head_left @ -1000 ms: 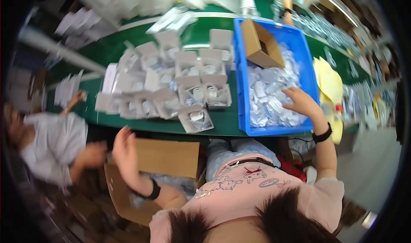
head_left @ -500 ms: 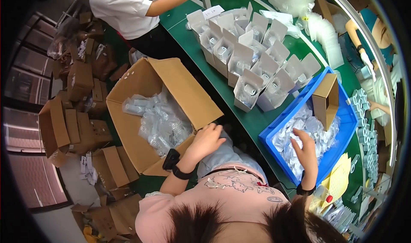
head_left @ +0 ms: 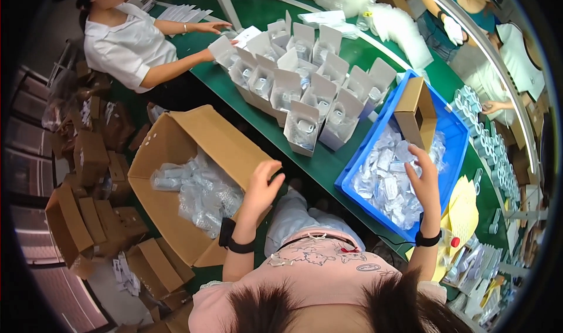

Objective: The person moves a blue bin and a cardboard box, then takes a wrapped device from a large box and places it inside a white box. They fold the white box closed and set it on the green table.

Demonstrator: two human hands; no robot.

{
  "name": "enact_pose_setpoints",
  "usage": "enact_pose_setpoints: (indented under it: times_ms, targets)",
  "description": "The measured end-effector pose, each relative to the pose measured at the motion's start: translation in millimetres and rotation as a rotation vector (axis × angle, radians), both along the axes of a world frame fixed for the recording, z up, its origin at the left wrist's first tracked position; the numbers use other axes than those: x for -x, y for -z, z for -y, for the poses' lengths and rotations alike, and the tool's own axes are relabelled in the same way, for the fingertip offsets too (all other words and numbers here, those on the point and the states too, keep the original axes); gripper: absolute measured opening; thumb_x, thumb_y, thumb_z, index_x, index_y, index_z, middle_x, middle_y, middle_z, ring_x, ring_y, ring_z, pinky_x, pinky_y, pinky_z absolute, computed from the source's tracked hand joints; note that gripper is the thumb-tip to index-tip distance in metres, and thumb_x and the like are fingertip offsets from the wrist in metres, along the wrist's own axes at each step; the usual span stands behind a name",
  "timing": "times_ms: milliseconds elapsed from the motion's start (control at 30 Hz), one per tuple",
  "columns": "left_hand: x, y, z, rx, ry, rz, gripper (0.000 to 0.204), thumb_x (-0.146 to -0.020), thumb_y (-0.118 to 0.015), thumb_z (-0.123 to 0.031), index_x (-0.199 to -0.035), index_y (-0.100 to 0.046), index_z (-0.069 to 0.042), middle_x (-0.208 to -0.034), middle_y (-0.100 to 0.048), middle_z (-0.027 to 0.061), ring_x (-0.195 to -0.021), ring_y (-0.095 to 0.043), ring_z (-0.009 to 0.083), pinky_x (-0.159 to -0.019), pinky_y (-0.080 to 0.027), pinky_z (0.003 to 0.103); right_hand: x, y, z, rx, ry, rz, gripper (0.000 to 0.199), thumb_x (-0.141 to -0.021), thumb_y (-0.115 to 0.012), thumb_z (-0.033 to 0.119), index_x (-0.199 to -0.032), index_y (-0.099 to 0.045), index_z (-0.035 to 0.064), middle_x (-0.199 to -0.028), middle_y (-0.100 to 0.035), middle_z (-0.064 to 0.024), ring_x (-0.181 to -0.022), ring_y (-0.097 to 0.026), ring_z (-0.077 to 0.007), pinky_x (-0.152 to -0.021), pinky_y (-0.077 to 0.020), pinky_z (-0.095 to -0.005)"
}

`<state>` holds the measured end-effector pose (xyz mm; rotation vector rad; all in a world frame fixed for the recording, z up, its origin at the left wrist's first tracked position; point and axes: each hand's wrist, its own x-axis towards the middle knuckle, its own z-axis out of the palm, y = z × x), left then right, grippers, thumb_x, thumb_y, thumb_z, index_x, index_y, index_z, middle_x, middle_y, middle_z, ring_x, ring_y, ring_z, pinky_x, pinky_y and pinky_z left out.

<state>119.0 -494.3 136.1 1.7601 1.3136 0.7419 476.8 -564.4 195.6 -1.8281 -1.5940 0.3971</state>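
Note:
My left hand [head_left: 262, 185] is raised beside the near edge of a large open cardboard box [head_left: 149, 210], its fingers apart and nothing in them. Bubble-wrapped items [head_left: 196, 192] lie inside that box. Over a blue plastic bin [head_left: 359, 199] hovers my right hand [head_left: 423, 177], fingers spread and empty. The bin holds a heap of small clear plastic packets with white slips [head_left: 387, 186] and an upright brown carton [head_left: 415, 113]. Left of it on the green table stand several open white boxes [head_left: 302, 130], each with a plastic-wrapped item inside.
Across the table a co-worker in a white shirt [head_left: 126, 48] reaches toward the white boxes. Yellow sheets [head_left: 460, 213] and a red-capped bottle [head_left: 454, 242] lie right of the bin. Grey ring-shaped parts [head_left: 487, 136] line the far right. Cardboard boxes [head_left: 91, 157] crowd the left floor.
The view has shifted, so the table and boxes sit further left. My left hand has lifted off the cardboard box edge. The co-worker's hands have come to the white boxes.

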Motion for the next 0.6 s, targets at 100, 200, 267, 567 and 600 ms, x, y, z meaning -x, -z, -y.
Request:
enact_pose_setpoints:
  times_ms: [100,200,267,567,600]
  targets:
    - [-10,-20,-37,0.088,-0.061,0.322,0.021,-0.083,-0.055,-0.006,-0.102,-0.054,0.002,-0.098,-0.058,0.008,-0.094,-0.056,0.017,-0.08,-0.044,0.027,-7,-6,-1,0.062,0.103,-0.17,0.028,-0.077,-0.055,0.0,-0.106,-0.055,0.0019,-0.094,-0.059,-0.0096,-0.093,-0.056,-0.0203,-0.078,-0.0457,-0.028]
    - [-17,-37,-63,0.085,-0.064,0.544,0.015,-0.084,-0.052,-0.005,-0.098,-0.056,-0.001,-0.095,-0.06,0.006,-0.092,-0.057,0.0151,-0.08,-0.044,0.027,-11,-1,-4,0.017,0.216,-0.222,0.031,-0.077,-0.053,-0.003,-0.107,-0.055,0.0031,-0.1,-0.056,-0.0074,-0.098,-0.053,-0.016,-0.077,-0.0459,-0.0255]
    - [-20,-43,-71,0.101,-0.091,0.641,0.012,-0.084,-0.052,-0.004,-0.095,-0.057,-0.001,-0.094,-0.06,0.006,-0.092,-0.057,0.014,-0.079,-0.044,0.026,-2,-2,-8,-0.016,0.178,-0.2,0.031,-0.077,-0.052,-0.003,-0.107,-0.055,0.0033,-0.103,-0.055,-0.0073,-0.099,-0.053,-0.0161,-0.078,-0.0458,-0.0253]
    - [23,-19,-106,0.148,-0.168,0.569,0.009,-0.084,-0.053,-0.006,-0.092,-0.057,-0.003,-0.091,-0.06,0.0053,-0.089,-0.058,0.0135,-0.075,-0.045,0.025,28,6,-37,-0.037,0.127,-0.242,0.03,-0.077,-0.051,-0.004,-0.106,-0.055,0.0039,-0.111,-0.051,-0.0066,-0.104,-0.051,-0.017,-0.079,-0.0452,-0.0255]
    - [29,-17,-108,0.148,-0.171,0.57,0.009,-0.084,-0.053,-0.006,-0.092,-0.057,-0.003,-0.091,-0.06,0.0053,-0.089,-0.058,0.0135,-0.075,-0.045,0.025,30,7,-41,-0.034,0.134,-0.253,0.03,-0.077,-0.051,-0.004,-0.106,-0.055,0.004,-0.111,-0.051,-0.0065,-0.104,-0.051,-0.0171,-0.079,-0.0451,-0.0256]
